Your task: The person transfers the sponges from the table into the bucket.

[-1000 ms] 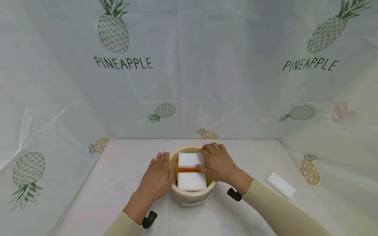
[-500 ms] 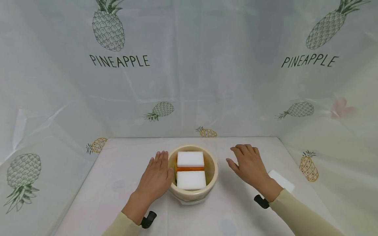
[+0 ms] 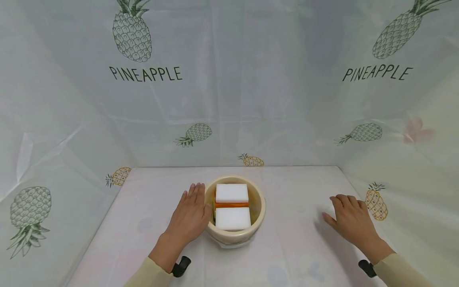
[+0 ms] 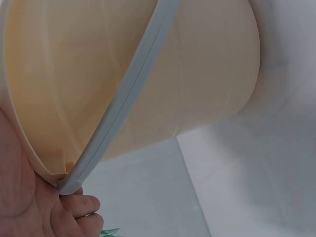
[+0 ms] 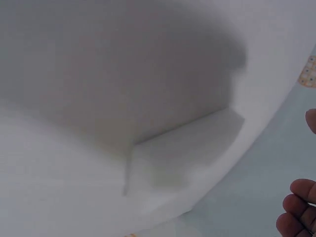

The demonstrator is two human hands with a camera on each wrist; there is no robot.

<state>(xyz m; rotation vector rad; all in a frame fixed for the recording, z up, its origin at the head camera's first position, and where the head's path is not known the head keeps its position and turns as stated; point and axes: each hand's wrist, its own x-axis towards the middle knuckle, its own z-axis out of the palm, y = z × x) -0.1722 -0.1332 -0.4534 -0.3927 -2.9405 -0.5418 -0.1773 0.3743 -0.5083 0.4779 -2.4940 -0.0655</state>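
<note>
A cream bucket [image 3: 261, 205] with a grey handle [image 4: 121, 98] stands on the table. Inside it lie two white sponge-like blocks, a far block [image 3: 232, 193] and a near block [image 3: 233, 219], with an orange item [image 3: 231, 205] showing between them. My left hand [image 3: 190, 217] rests against the bucket's left rim, its fingers straight and together. Over at the right, my right hand [image 3: 353, 220] hovers with thumb and fingers apart, holding nothing. Below it a loose white block [image 5: 187, 148] lies on the table in the right wrist view; in the head view the hand hides it.
A pale cloth covers the table [image 3: 297, 255]. Behind and at both sides hangs a sheet [image 3: 272, 99] printed with pineapples, meeting the table at its back and side edges.
My right hand has left the far white block in the bucket and travelled right, to above the loose white block. The left hand has stayed at the bucket's rim.
</note>
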